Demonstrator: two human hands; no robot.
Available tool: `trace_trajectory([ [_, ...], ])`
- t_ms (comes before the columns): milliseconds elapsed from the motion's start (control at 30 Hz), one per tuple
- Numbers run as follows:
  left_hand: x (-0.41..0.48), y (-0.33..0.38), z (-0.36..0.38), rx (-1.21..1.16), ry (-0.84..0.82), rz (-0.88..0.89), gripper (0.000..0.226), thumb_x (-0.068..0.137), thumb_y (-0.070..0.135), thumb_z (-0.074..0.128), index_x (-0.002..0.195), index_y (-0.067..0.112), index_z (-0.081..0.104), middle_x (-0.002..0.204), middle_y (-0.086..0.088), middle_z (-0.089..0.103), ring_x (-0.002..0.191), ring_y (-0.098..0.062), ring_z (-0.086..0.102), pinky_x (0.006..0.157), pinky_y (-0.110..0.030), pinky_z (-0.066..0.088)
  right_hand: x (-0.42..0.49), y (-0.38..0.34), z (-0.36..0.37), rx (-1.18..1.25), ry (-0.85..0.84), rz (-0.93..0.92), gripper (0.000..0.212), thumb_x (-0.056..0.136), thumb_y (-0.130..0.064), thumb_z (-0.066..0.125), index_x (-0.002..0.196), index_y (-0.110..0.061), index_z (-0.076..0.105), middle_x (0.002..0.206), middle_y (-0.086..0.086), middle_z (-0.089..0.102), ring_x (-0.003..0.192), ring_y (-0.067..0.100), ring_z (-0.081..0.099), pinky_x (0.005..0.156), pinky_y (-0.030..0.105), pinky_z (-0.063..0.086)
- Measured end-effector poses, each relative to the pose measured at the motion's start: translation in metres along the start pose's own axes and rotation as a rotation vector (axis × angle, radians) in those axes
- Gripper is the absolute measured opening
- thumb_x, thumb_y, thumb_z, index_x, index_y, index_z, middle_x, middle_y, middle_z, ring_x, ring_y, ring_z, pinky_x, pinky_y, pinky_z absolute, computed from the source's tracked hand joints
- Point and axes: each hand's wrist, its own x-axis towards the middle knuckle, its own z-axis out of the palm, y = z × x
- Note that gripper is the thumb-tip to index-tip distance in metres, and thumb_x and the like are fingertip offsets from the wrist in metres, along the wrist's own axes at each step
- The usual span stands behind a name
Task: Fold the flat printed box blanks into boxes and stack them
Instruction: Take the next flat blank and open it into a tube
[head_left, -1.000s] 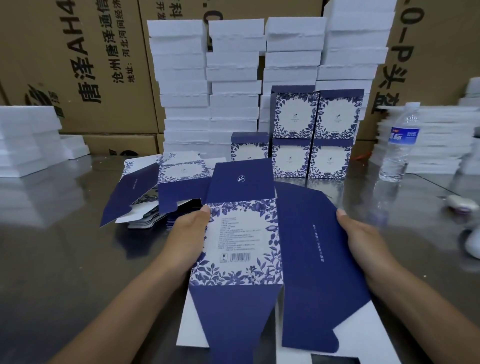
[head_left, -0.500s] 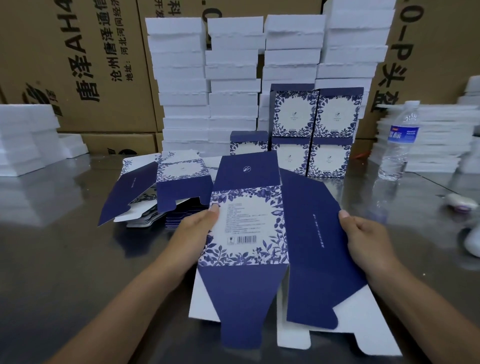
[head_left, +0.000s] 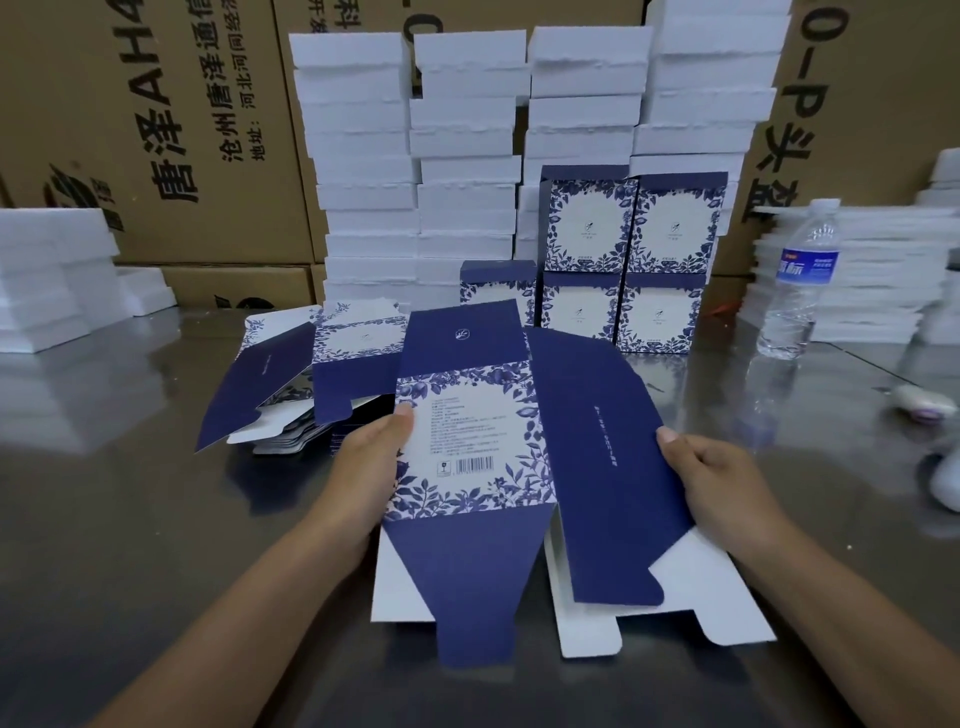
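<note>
I hold a printed box blank (head_left: 467, 431) above the steel table, its blue-and-white floral panel with a barcode facing me and its dark blue flaps hanging down. My left hand (head_left: 363, 467) grips the blank's left edge, thumb on the floral panel. My right hand (head_left: 717, 488) grips the right edge of the dark blue side panel. A pile of flat blanks (head_left: 306, 379) lies behind on the left. Several folded boxes (head_left: 628, 260) are stacked two high at the back, with one lower box (head_left: 496, 283) to their left.
Tall stacks of white foam trays (head_left: 467, 140) stand behind the boxes before brown cartons (head_left: 156, 130). More white foam (head_left: 41, 275) lies far left and far right. A water bottle (head_left: 797, 280) stands at right, near a small white object (head_left: 924, 405). The steel table (head_left: 104, 519) is reflective.
Both hands have lifted the blank up and away from me. The right panel has swung up at an angle to the floral panel, so the blank is opening.
</note>
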Motion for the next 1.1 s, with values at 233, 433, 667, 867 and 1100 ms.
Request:
trace_trajectory([
  [233, 0.001, -0.006, 0.001, 0.068, -0.056, -0.018, 0.044, 0.099, 0.036, 0.045, 0.069, 0.029, 0.076, 0.078, 0.008, 0.075, 0.067, -0.008, 0.071, 0.056, -0.024, 0.050, 0.002, 0.006, -0.001, 0.088, 0.064, 0.003, 0.056, 0.098, -0.029, 0.046, 0.087, 0.025, 0.048, 0.072, 0.030, 0.052, 0.067, 0.025, 0.045, 0.067, 0.032, 0.034],
  [433, 0.005, -0.004, -0.007, 0.053, 0.077, -0.011, 0.041, 0.098, 0.035, 0.047, 0.068, 0.021, 0.070, 0.058, 0.017, 0.069, 0.049, 0.000, 0.064, 0.040, -0.013, 0.044, -0.002, 0.004, 0.004, 0.147, -0.052, -0.011, 0.048, 0.096, -0.033, 0.047, 0.084, 0.009, 0.066, 0.086, 0.022, 0.070, 0.073, 0.032, 0.068, 0.068, 0.031, 0.052],
  [667, 0.006, -0.006, -0.002, -0.008, 0.009, -0.022, 0.033, 0.099, 0.034, 0.045, 0.080, 0.022, 0.070, 0.071, 0.012, 0.073, 0.060, -0.005, 0.069, 0.044, -0.014, 0.048, 0.001, 0.004, 0.001, 0.172, -0.056, 0.055, 0.046, 0.096, -0.027, 0.049, 0.089, 0.016, 0.061, 0.070, 0.014, 0.067, 0.059, 0.023, 0.059, 0.052, 0.024, 0.047],
  [867, 0.004, -0.002, 0.001, 0.015, -0.044, -0.072, 0.036, 0.096, 0.044, 0.044, 0.093, 0.019, 0.070, 0.085, 0.005, 0.075, 0.075, -0.013, 0.072, 0.069, -0.031, 0.052, 0.004, 0.009, -0.001, 0.218, 0.033, 0.050, 0.046, 0.096, -0.031, 0.050, 0.086, 0.012, 0.063, 0.069, 0.010, 0.067, 0.064, 0.025, 0.060, 0.063, 0.032, 0.049],
  [1100, -0.002, -0.001, -0.004, 0.114, -0.084, -0.018, 0.038, 0.099, 0.036, 0.045, 0.085, 0.020, 0.077, 0.095, 0.001, 0.075, 0.093, -0.019, 0.070, 0.098, -0.044, 0.046, 0.005, 0.011, 0.000, 0.217, 0.028, 0.035, 0.042, 0.096, -0.034, 0.049, 0.078, -0.002, 0.070, 0.069, 0.004, 0.072, 0.061, 0.021, 0.065, 0.059, 0.028, 0.052],
])
